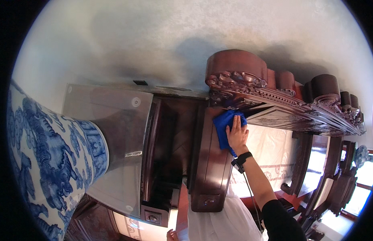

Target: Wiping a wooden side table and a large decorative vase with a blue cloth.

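Observation:
My right hand lies palm down on a blue cloth, its fingers stretched out flat. Beneath the cloth is the broad, dark wooden armrest of a carved seat, close to where it meets the backrest. A black band with a small device and a cord circles my right wrist. Only a small part of my left hand shows at the lower edge, left of the armrest's front end; whether it is open or closed cannot be made out.
At the left stands a large blue-and-white vase on a table with a clear cover. A pale wall rises behind the furniture. A light patterned cushion covers the seat. More dark wooden furniture and a bright window are at the right.

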### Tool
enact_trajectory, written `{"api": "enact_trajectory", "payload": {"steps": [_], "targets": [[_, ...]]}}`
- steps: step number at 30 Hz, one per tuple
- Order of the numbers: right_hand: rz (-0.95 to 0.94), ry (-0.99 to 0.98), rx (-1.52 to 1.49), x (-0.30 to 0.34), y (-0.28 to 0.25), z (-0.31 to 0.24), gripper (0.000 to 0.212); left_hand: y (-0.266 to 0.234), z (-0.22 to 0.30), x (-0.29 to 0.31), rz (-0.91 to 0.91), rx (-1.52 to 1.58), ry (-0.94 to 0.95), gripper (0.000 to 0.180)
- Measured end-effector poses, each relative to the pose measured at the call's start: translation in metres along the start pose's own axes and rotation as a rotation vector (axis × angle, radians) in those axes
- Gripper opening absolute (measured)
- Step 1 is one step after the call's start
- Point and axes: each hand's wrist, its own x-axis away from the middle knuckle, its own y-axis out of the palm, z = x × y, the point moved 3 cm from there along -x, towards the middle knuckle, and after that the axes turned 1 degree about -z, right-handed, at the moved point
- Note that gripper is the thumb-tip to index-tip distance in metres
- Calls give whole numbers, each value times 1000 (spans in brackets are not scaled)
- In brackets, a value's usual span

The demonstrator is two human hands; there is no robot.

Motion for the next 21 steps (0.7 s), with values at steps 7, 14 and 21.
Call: {"api": "enact_trajectory", "payload": {"steps": [7,14,21], "targets": [[70,-10,-118,-14,16,11,72,-2,-2,5,31,-355,-66,32],[130,36,-258,13,1,0,54,7,-25,10,-30,-219,117,36],[56,-233,-203,48,-1,-21,70,4,42,15,-29,36,84,22]]}}
